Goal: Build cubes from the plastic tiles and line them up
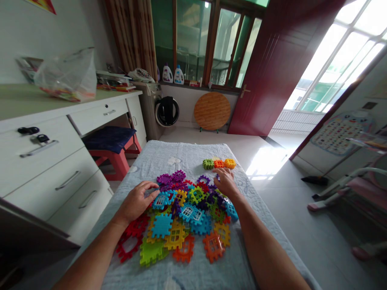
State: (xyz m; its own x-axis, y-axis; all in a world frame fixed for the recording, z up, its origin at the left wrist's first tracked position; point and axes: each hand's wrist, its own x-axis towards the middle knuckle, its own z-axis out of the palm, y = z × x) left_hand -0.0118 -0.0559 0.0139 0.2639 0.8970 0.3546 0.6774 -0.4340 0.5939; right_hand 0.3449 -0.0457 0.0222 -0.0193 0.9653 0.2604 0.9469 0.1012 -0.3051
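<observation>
Plastic tiles (187,217) of mixed colours lay heaped flat on the grey cloth (187,151) directly ahead of you. They overlapped, which suggested they were loose rather than joined.

Head view: your left hand (137,201) sat palm down at the heap's left edge. Its fingers were curved and slightly spread, with the tips resting on a pale blue tile (161,200), and nothing was pinched. Your right hand (225,182) lay at the heap's far right, fingers curled close together toward a small purple piece (216,176). I could not tell whether they gripped it.

Just beyond that hand stood a row (219,163) of green, orange and yellow pieces. They touched one another and sat clear of the heap, seemingly set apart so they would not mix with the loose ones. A white desk (60,161) and a red stool (116,159) stood to your left, well apart from the heap.
</observation>
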